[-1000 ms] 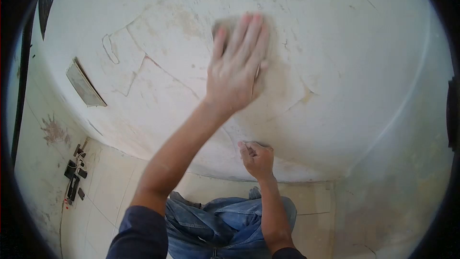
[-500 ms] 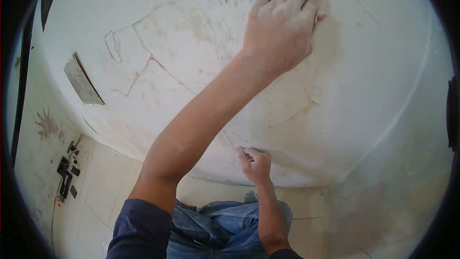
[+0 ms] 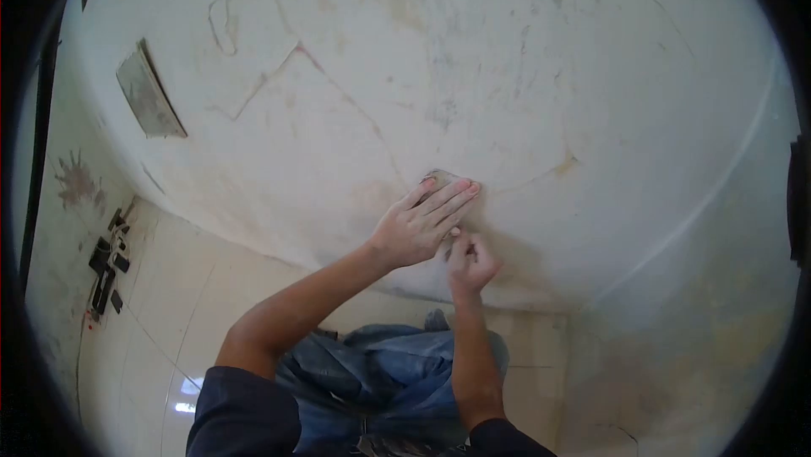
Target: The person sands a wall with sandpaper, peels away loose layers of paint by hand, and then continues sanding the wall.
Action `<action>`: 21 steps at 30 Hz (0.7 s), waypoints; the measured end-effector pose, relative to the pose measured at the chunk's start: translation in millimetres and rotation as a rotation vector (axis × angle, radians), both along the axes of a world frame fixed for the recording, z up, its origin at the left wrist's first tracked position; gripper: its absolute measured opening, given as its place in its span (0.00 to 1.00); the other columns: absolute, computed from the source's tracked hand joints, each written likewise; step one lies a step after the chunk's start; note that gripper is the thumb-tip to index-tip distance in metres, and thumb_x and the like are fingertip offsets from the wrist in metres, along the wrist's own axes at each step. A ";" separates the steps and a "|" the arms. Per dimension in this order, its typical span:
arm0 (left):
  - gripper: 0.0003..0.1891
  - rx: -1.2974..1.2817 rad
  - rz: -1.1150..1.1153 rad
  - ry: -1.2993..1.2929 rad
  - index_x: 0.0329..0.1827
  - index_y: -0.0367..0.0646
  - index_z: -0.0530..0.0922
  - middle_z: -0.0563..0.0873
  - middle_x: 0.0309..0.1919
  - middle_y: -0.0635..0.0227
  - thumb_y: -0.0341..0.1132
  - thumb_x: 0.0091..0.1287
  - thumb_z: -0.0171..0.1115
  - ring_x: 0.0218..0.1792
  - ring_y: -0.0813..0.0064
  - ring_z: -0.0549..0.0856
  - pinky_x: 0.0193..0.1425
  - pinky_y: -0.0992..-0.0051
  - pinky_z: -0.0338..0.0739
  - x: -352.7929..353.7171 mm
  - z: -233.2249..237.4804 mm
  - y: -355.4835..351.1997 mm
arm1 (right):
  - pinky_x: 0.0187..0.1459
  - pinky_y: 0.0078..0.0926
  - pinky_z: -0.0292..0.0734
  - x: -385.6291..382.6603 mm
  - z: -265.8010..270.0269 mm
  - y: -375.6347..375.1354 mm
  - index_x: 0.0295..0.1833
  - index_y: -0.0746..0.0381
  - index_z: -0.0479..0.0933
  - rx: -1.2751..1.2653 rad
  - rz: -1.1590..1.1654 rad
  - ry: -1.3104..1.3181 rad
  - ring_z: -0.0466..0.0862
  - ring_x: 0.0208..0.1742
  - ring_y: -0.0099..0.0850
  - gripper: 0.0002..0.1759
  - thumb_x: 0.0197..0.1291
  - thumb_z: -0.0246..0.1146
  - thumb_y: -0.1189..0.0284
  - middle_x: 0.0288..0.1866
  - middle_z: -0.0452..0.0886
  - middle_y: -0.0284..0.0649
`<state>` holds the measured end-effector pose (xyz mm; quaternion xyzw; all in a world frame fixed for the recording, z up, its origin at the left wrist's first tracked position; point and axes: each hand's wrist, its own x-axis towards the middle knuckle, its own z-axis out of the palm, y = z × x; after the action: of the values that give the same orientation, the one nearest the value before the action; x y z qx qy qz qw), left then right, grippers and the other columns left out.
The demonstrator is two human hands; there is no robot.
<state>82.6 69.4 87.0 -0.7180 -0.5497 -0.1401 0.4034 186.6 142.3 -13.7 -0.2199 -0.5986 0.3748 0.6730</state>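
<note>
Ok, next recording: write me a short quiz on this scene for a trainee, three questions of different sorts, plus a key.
1. Which hand is spread over the grey pad against the wall?
A) right
B) left
C) both

2. True or false: the right hand is stretched out flat.

3. Fill in the blank: the small panel on the wall shows toward the picture's ____ edge.

Key:
1. B, the left hand.
2. False; its fingers are curled in.
3. left.
</note>
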 end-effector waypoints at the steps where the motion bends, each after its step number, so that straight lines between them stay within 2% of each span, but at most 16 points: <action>1: 0.31 -0.048 0.004 -0.016 0.71 0.42 0.73 0.73 0.74 0.67 0.41 0.63 0.63 0.76 0.72 0.68 0.81 0.55 0.54 -1.8 -6.1 -10.3 | 0.24 0.27 0.71 6.6 0.0 1.1 0.30 0.65 0.83 -0.076 0.023 0.030 0.76 0.17 0.25 0.08 0.59 0.69 0.72 0.16 0.78 0.36; 2: 0.31 -0.094 -0.026 -0.053 0.71 0.42 0.73 0.73 0.74 0.66 0.40 0.63 0.63 0.75 0.70 0.69 0.80 0.56 0.56 -2.3 -10.4 -20.5 | 0.25 0.27 0.71 12.8 0.2 1.5 0.32 0.65 0.83 -0.152 0.045 0.060 0.77 0.19 0.25 0.07 0.59 0.69 0.72 0.18 0.79 0.35; 5: 0.30 -0.231 -0.143 -0.192 0.70 0.41 0.73 0.76 0.71 0.63 0.39 0.64 0.65 0.71 0.66 0.75 0.77 0.58 0.64 -3.0 -12.8 -44.7 | 0.38 0.29 0.78 33.8 36.2 -7.9 0.41 0.66 0.84 0.117 -0.011 0.084 0.85 0.33 0.29 0.11 0.60 0.70 0.68 0.33 0.86 0.42; 8: 0.28 -0.334 -0.295 -0.424 0.70 0.40 0.73 0.83 0.61 0.58 0.38 0.68 0.64 0.63 0.60 0.82 0.70 0.60 0.74 6.4 -13.7 -69.8 | 0.56 0.35 0.78 45.8 81.2 -16.1 0.52 0.70 0.81 0.460 0.177 -0.019 0.86 0.51 0.37 0.25 0.59 0.72 0.59 0.49 0.86 0.50; 11: 0.23 -0.294 -0.416 -0.631 0.65 0.40 0.75 0.88 0.48 0.58 0.36 0.69 0.64 0.49 0.55 0.88 0.59 0.61 0.82 19.0 3.4 -89.5 | 0.68 0.41 0.71 69.3 82.3 -22.2 0.60 0.75 0.77 0.038 1.028 -0.092 0.82 0.62 0.43 0.40 0.56 0.74 0.51 0.59 0.83 0.55; 14: 0.16 -0.238 -0.483 -0.723 0.58 0.41 0.79 0.89 0.37 0.58 0.34 0.69 0.62 0.38 0.53 0.89 0.48 0.60 0.85 19.8 15.8 -100.6 | 0.70 0.42 0.69 76.1 89.7 -24.3 0.63 0.77 0.75 0.077 1.245 -0.129 0.81 0.65 0.45 0.49 0.50 0.77 0.46 0.62 0.81 0.58; 17: 0.10 -0.192 -0.589 -0.793 0.50 0.41 0.80 0.87 0.30 0.59 0.33 0.69 0.62 0.31 0.54 0.88 0.40 0.60 0.84 18.7 11.6 -99.8 | 0.70 0.42 0.69 90.1 97.8 -31.4 0.63 0.75 0.76 -0.032 1.283 -0.175 0.80 0.66 0.46 0.50 0.47 0.79 0.45 0.63 0.79 0.61; 20: 0.07 -0.132 -0.726 -0.866 0.46 0.40 0.80 0.85 0.27 0.60 0.33 0.70 0.61 0.26 0.55 0.86 0.35 0.61 0.82 18.1 8.8 -98.3 | 0.69 0.41 0.71 83.3 95.3 -30.8 0.62 0.71 0.78 0.029 1.459 -0.016 0.81 0.65 0.47 0.44 0.48 0.80 0.51 0.63 0.79 0.63; 21: 0.07 -0.151 -0.750 -0.884 0.45 0.39 0.81 0.85 0.26 0.60 0.32 0.70 0.60 0.25 0.55 0.85 0.34 0.62 0.82 18.0 12.7 -103.1 | 0.68 0.41 0.71 83.1 98.0 -34.0 0.62 0.71 0.79 0.061 1.426 -0.055 0.81 0.65 0.47 0.41 0.50 0.80 0.53 0.63 0.79 0.63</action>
<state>100.7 -33.7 99.6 -0.7635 -0.3826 -0.5203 0.0063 269.7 108.3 84.2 0.2347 -0.6236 0.7010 0.2544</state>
